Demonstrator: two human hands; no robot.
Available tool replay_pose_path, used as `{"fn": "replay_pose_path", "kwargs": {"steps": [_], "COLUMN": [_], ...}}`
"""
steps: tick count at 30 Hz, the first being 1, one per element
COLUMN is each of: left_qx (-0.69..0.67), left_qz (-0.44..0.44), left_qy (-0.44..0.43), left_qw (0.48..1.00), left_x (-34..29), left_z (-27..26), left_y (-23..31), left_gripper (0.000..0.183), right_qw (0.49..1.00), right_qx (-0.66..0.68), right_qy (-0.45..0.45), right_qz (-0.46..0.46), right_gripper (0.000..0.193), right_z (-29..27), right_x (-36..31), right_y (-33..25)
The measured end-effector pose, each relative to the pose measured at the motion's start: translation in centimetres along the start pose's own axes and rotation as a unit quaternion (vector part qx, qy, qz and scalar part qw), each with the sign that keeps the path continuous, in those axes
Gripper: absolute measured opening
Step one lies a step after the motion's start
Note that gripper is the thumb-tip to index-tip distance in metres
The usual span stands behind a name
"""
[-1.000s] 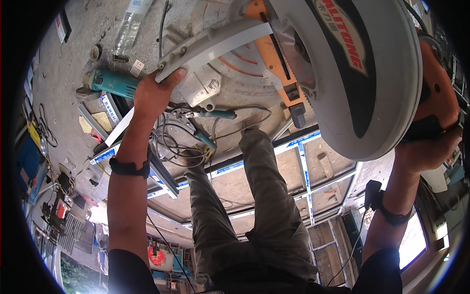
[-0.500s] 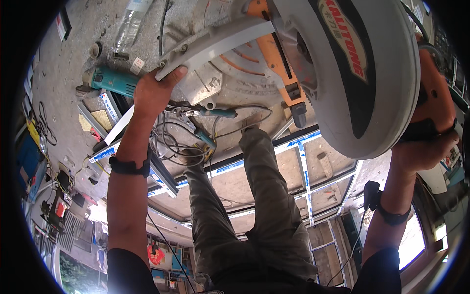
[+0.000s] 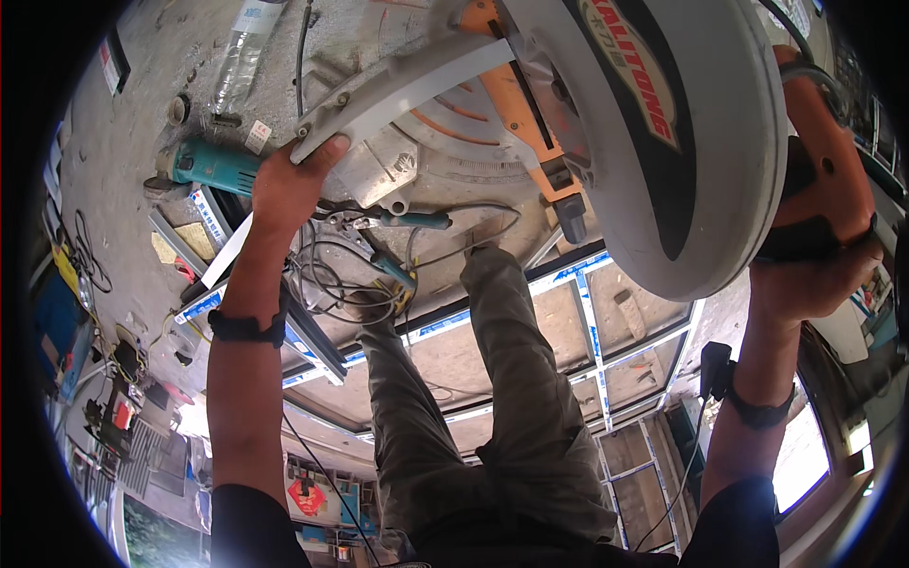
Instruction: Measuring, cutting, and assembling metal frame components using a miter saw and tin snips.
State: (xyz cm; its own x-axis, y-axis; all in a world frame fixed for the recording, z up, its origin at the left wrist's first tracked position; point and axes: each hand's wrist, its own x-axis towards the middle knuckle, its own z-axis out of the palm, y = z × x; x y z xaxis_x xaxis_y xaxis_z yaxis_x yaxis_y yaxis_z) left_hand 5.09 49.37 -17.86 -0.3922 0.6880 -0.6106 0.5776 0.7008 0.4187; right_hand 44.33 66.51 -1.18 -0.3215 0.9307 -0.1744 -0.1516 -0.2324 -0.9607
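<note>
A large miter saw with a round grey blade guard (image 3: 653,161) fills the upper right, above my legs. My right hand (image 3: 816,279) is closed round the saw's orange and black handle (image 3: 833,180). At the saw's left side, my left hand (image 3: 295,185) grips the end of the grey metal fence (image 3: 398,90), its thumb lying on top. Between fence and guard runs the saw's orange table insert (image 3: 530,118) with a dark slot. The guard hides the blade's far part, and the fingers under the handle are partly hidden.
A teal angle grinder (image 3: 213,168) lies left of my left hand, near a plastic bottle (image 3: 241,66). Green-handled pliers (image 3: 417,220) and coiled cable (image 3: 331,275) lie before my feet. Metal frames with blue-printed film (image 3: 589,322) surround my legs. Cut profiles (image 3: 204,222) lie at left.
The saw and both hands appear slightly farther left and up, as does much of the floor, so the view itself has shifted. Both hands keep their grips.
</note>
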Motion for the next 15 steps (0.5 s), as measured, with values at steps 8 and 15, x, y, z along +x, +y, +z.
{"fn": "replay_pose_path", "kwargs": {"steps": [8, 15], "left_qx": [0.014, 0.033], "left_qz": [0.002, 0.006], "left_qy": [0.000, 0.022], "left_qw": [1.000, 0.999], "left_x": [0.2, -0.2], "left_z": [-0.1, 0.0], "left_y": [-0.2, 0.4], "left_gripper": [0.068, 0.068], "right_qw": [0.999, 0.998], "right_qx": [-0.032, -0.060], "right_qy": [0.017, 0.018], "right_qz": [0.017, 0.015], "right_gripper": [0.093, 0.090], "right_z": [-0.8, 0.2], "right_x": [-0.8, -0.1], "right_y": [0.7, -0.8]}}
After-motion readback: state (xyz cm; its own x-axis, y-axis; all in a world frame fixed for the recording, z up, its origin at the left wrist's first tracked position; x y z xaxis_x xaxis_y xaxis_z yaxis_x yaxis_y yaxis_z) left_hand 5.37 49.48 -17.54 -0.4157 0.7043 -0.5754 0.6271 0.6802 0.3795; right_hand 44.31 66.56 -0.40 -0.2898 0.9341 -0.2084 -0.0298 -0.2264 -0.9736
